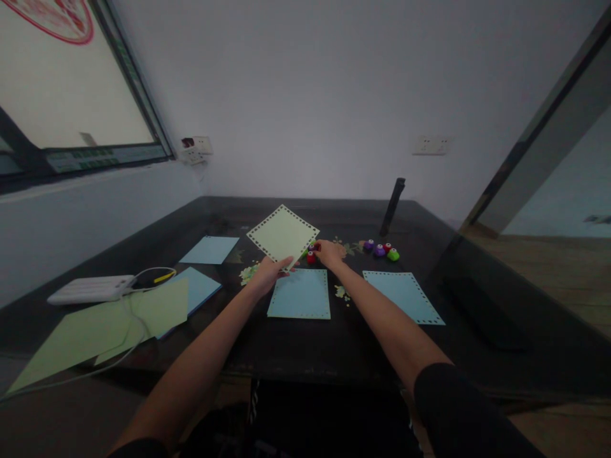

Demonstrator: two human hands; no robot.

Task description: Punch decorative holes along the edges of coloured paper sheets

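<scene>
My left hand pinches a pale green square of paper by its near corner, holding it tilted above the table. Small dark holes run along the paper's edges. My right hand is closed at the paper's right corner, its fingertips on one of the small craft punches there; they partly hide it. A red craft punch sits just below those fingertips, with bits of green and purple beside it. Under both hands lies a light blue sheet with holes along its edges.
More craft punches in purple, red and green stand at the right. Another blue holed sheet lies near my right forearm. At the left are green sheets, blue paper and a white power strip with a cable. A black upright object stands behind.
</scene>
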